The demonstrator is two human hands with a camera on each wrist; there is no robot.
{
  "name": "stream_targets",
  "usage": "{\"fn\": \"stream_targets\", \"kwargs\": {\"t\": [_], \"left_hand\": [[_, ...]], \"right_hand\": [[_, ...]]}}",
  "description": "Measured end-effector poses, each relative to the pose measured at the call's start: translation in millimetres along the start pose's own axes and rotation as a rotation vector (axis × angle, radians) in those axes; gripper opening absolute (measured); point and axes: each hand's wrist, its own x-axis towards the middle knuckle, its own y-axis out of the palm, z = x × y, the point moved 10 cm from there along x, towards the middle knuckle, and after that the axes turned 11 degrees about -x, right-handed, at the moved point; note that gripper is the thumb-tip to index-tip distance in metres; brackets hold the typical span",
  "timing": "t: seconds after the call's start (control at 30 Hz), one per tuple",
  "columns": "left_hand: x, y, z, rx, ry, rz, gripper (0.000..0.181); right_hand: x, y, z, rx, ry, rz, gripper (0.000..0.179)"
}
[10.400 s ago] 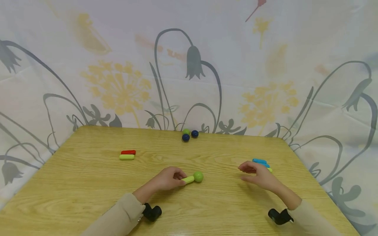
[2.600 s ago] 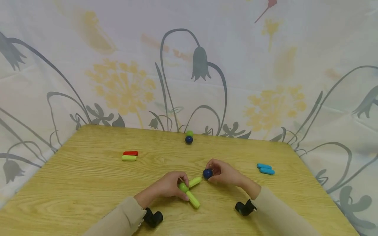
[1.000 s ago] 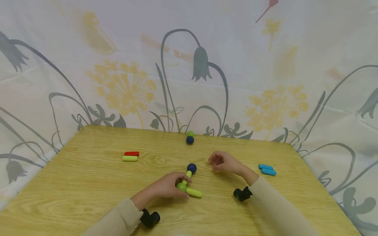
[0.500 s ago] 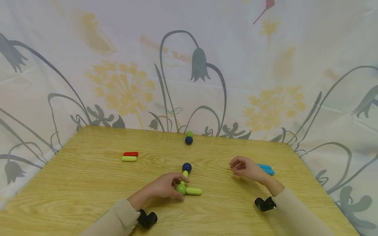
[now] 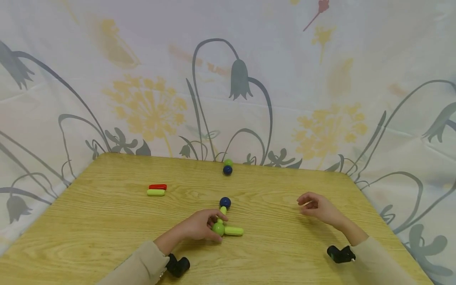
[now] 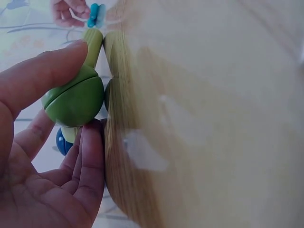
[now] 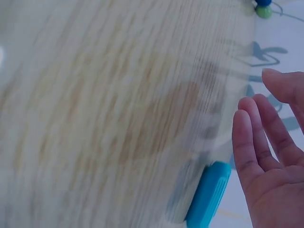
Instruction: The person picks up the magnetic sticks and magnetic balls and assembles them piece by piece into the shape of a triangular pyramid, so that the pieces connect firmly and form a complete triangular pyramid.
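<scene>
Green ball (image 6: 78, 99) and navy ball (image 5: 225, 203): smooth, glossy, plastic in look. Lime rod (image 5: 234, 231) and blue rod (image 7: 208, 195): plastic-looking, with a soft sheen, the blue one grooved. Tabletop (image 5: 270, 257): wood-grained, faintly reflective. Backdrop (image 5: 160, 31): printed cloth, matt, lightly creased. Sleeves (image 5: 139, 265): matt cloth

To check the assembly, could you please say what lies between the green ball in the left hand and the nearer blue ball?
In the head view, a yellow-green stick lies between them, partly covered by the left hand.

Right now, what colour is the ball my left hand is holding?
Green; the ball shows best in the left wrist view.
</scene>
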Motion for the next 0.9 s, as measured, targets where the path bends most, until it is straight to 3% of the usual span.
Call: {"fn": "stream_targets", "kwargs": {"t": [0.3,0.9], "left_hand": [[0.1,-0.8,0.9,-0.005,-0.009,-0.003,0.044],[1.3,-0.6,2.1,-0.013,0.0,0.0,0.045]], "right_hand": [[-15.6,-12,-15,-0.015,0.018,-0.06,0.03],[-36.2,-39,-44,-0.086,0.172,-0.158,0.033]]}}
